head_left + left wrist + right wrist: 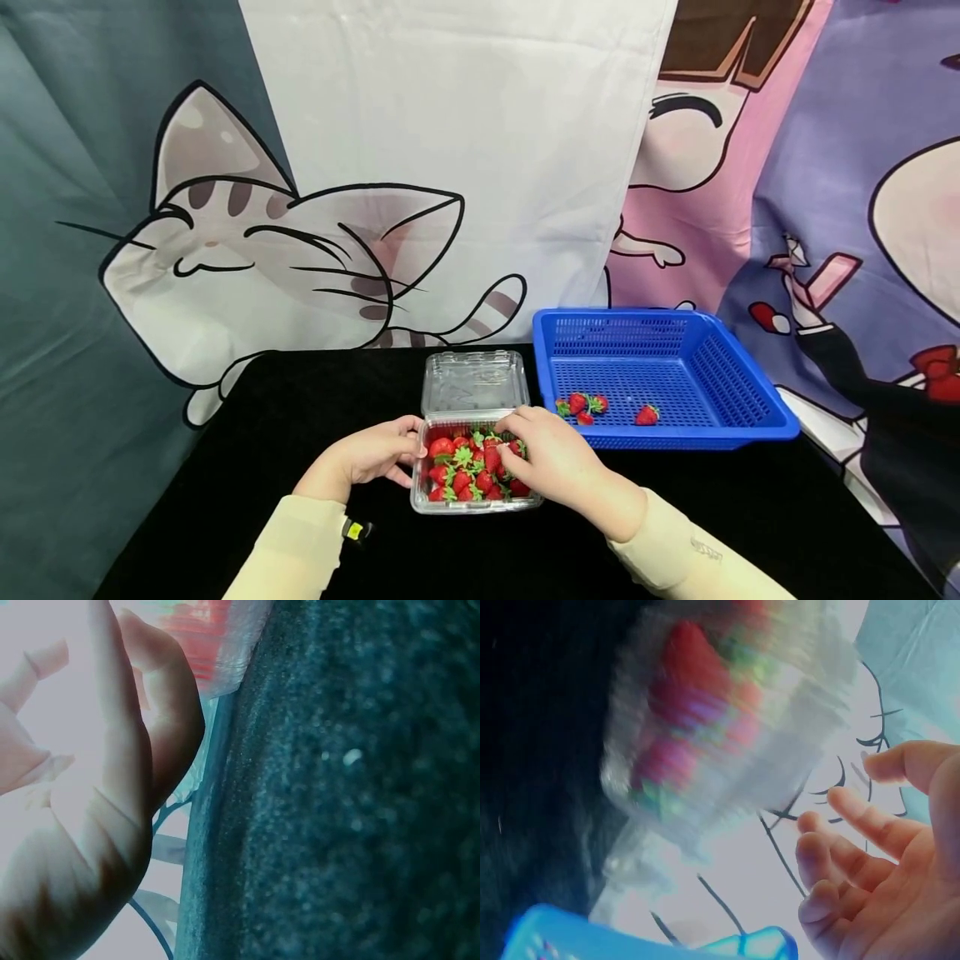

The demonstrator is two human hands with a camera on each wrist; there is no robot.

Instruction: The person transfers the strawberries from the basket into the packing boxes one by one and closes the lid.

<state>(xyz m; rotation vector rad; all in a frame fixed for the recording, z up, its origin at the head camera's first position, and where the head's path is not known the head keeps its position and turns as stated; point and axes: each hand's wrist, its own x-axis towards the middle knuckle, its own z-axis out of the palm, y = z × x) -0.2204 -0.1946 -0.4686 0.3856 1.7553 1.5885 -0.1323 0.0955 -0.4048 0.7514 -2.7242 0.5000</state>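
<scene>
A clear plastic clamshell box stands on the black cloth, filled with red strawberries with green leaves. My left hand grips the box's left side, thumb at the rim and fingers along the outer wall. In the left wrist view, the bent fingers of that hand are close to the box's wall. My right hand reaches over the box's right side, fingertips above the berries. Seen from the right wrist, the right hand has loosely bent fingers with nothing between them, beside the blurred box.
The box's hinged lid lies back behind it. To the right is a blue perforated basket with several strawberries near its front wall. A cartoon-printed curtain hangs behind the black-covered table.
</scene>
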